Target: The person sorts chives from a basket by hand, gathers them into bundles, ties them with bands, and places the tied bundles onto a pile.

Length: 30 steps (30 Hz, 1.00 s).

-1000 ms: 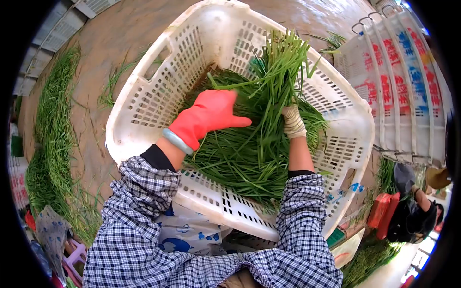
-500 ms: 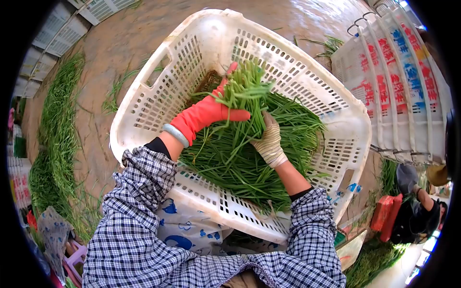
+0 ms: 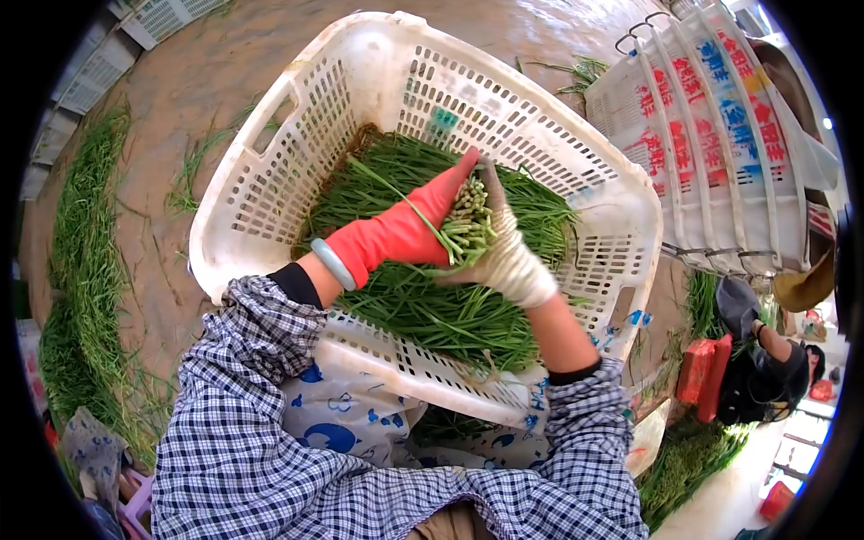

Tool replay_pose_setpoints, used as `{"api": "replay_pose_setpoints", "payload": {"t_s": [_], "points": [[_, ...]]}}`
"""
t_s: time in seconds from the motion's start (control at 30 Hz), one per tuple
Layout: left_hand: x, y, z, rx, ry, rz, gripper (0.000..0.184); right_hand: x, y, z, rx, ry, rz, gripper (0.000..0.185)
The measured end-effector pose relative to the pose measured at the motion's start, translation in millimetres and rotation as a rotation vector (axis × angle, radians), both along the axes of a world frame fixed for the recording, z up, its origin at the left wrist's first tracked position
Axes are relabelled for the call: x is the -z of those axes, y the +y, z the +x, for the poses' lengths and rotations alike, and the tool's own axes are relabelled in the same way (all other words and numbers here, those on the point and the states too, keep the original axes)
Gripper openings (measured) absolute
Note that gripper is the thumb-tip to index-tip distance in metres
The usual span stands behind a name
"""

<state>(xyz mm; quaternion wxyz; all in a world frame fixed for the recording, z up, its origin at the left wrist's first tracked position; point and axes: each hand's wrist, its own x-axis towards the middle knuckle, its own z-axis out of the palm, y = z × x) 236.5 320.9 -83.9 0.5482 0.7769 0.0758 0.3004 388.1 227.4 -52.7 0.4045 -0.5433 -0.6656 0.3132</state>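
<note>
A bundle of green stalks (image 3: 470, 220) points its pale cut ends up at me, clasped between both hands over a white basket (image 3: 621, 198). My left hand (image 3: 409, 225), in a red rubber glove, presses the bundle's left side. On its right side, my right hand (image 3: 508, 261) in a cream knitted glove wraps round it, fingertips close to the red ones. More long green leaves (image 3: 387, 301) lie in the basket beneath. One loose stalk (image 3: 396, 193) sticks out over the red glove.
Stacked white crates (image 3: 711, 144) with red and blue lettering stand at the right. Greens (image 3: 85, 261) line the floor at the left. Another person (image 3: 769, 373) is at the far right beside a red object (image 3: 702, 373). More crates (image 3: 108, 67) stand at the upper left.
The bundle has tipped from upright, leaves hanging down, so its cut ends face me. My left hand has closed on it, and my right hand has moved round its right side.
</note>
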Motion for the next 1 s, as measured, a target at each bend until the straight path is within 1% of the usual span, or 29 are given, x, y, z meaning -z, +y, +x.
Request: {"api": "replay_pose_setpoints", "payload": {"t_s": [0.03, 0.07, 0.1, 0.13, 0.17, 0.2, 0.27, 0.33, 0.4, 0.47, 0.53, 0.57, 0.6, 0.67, 0.73, 0.77, 0.8, 0.87, 0.9, 0.93, 0.97, 1.0], "points": [[23, 2, 6, 0.020, -0.083, -0.001, 0.128, 15, 3, -14, 0.078, 0.262, 0.033, 0.138], [20, 0, 5, 0.011, -0.079, -0.004, 0.128, 23, 6, -25, 0.153, 0.527, 0.062, 0.136], [16, 0, 5, -0.076, -0.019, 0.187, 0.131, 25, 7, -26, 0.192, 0.547, 0.117, 0.126], [10, 0, 4, -0.161, 0.042, 0.373, 0.134, 26, 12, -25, 0.247, 0.537, 0.069, 0.101], [3, 0, 3, -0.154, 0.123, 0.334, 0.137, 21, 15, -22, 0.336, 0.513, 0.029, 0.091], [3, 2, 0, -0.160, 0.119, 0.330, 0.137, 12, 15, -15, 0.426, 0.482, -0.007, 0.082], [6, 7, -4, -0.228, 0.473, 0.514, 0.137, -35, 10, -6, 0.544, 0.618, 0.008, 0.068], [10, 22, -18, -0.229, 0.907, 0.576, 0.129, -80, -8, 12, 0.602, 0.675, 0.205, 0.065], [18, 42, -23, -0.172, 1.138, 0.484, 0.121, -123, -36, 46, 0.541, 0.497, 0.361, 0.063], [24, 53, -23, -0.379, 1.079, 0.570, 0.103, -166, -71, 62, 0.484, 0.475, 0.524, 0.061], [25, 68, -21, -0.605, 0.901, 0.611, 0.085, -199, -114, 77, 0.539, 0.546, 0.594, 0.064], [16, 72, -21, -0.695, 0.711, 0.528, 0.087, -214, -126, 78, 0.478, 0.451, 0.669, 0.066], [7, 70, -21, -0.672, 0.691, 0.536, 0.087, -222, -136, 75, 0.519, 0.438, 0.732, 0.068], [-39, 52, -24, -0.553, 0.066, 0.216, 0.095, -233, -150, 53, 0.560, 0.422, 0.729, 0.068], [-72, 21, -24, -0.289, -0.116, 0.122, 0.106, -232, -147, 28, 0.682, 0.410, 0.710, 0.062], [-86, 1, -22, -0.149, -0.203, 0.088, 0.118, -228, -143, 21, 0.634, 0.491, 0.664, 0.061], [-99, -23, -17, -0.017, -0.281, 0.048, 0.130, -222, -139, 19, 0.579, 0.577, 0.609, 0.061], [-126, -65, -10, 0.145, -0.246, 0.197, 0.138, -212, -129, 17, 0.687, 0.389, 0.464, 0.056], [-129, -81, 1, 0.164, -0.270, 0.172, 0.139, -204, -118, 11, 0.696, 0.466, 0.446, 0.054], [-122, -89, 16, 0.183, -0.289, 0.142, 0.140, -189, -99, 3, 0.705, 0.546, 0.423, 0.051], [-125, -102, 36, 0.357, -0.326, -0.272, 0.136, -184, -86, -12, 0.695, 0.653, 0.397, 0.045], [-115, -99, 49, 0.308, -0.335, -0.287, 0.124, -180, -69, -24, 0.692, 0.717, 0.352, 0.047]]}}
